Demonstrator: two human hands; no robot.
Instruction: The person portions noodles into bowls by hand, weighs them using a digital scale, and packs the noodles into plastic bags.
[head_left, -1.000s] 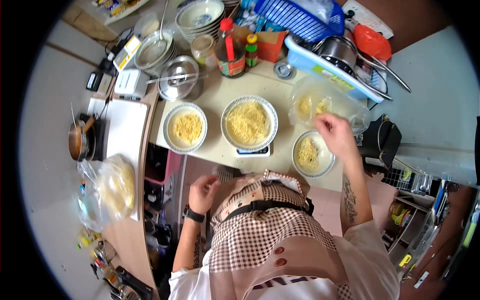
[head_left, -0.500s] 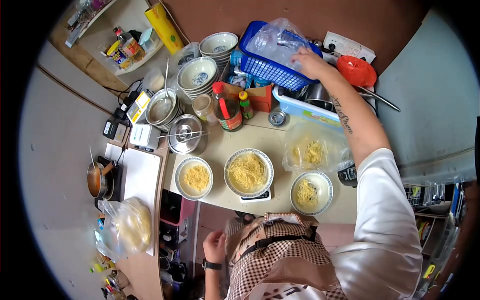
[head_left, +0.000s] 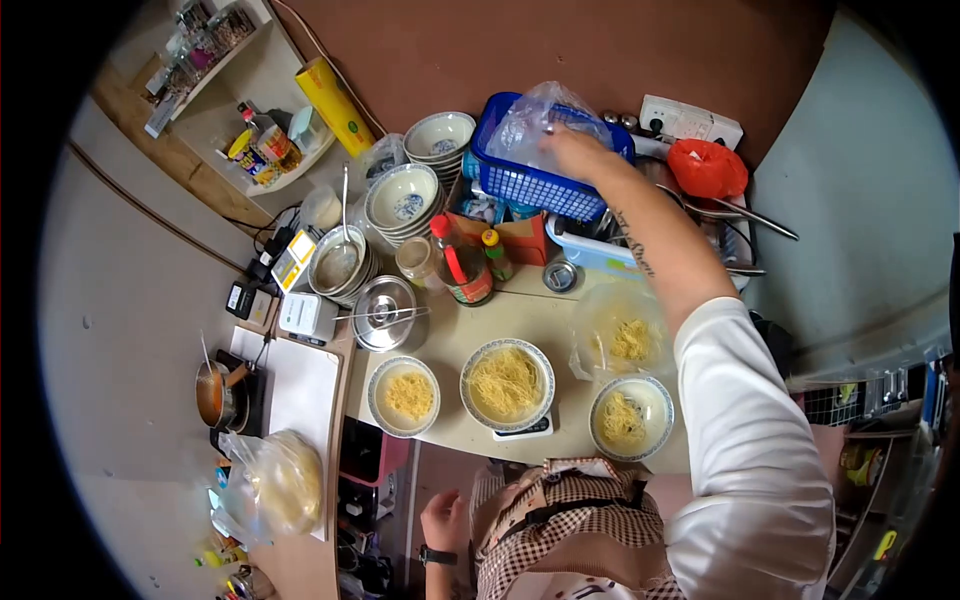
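Note:
My right hand (head_left: 574, 152) reaches into a blue plastic basket (head_left: 540, 187) at the back, its fingers closed on a clear plastic bag (head_left: 522, 128). My left hand (head_left: 443, 520) hangs low beside the checked apron (head_left: 520, 530), loosely curled and holding nothing that shows. Along the table's front edge stand three patterned bowls of pale noodles: a left bowl (head_left: 404, 397), a larger middle bowl (head_left: 507, 388) on a small scale (head_left: 537, 428), and a right bowl (head_left: 632, 418). Behind the right one lies an opened plastic bag (head_left: 610, 310) with more noodles.
Stacked bowls (head_left: 404, 196), a lidded steel pot (head_left: 386, 313), a red-capped sauce bottle (head_left: 462, 265) and a glass jar (head_left: 418, 262) stand behind the noodle bowls. At left are a saucepan (head_left: 210, 395) and a large bag (head_left: 285, 485). A red bag (head_left: 708, 168) sits back right.
My right hand has moved left and deeper over the basket, into the clear bag. My left hand stays low by the apron. The whole view has shifted slightly.

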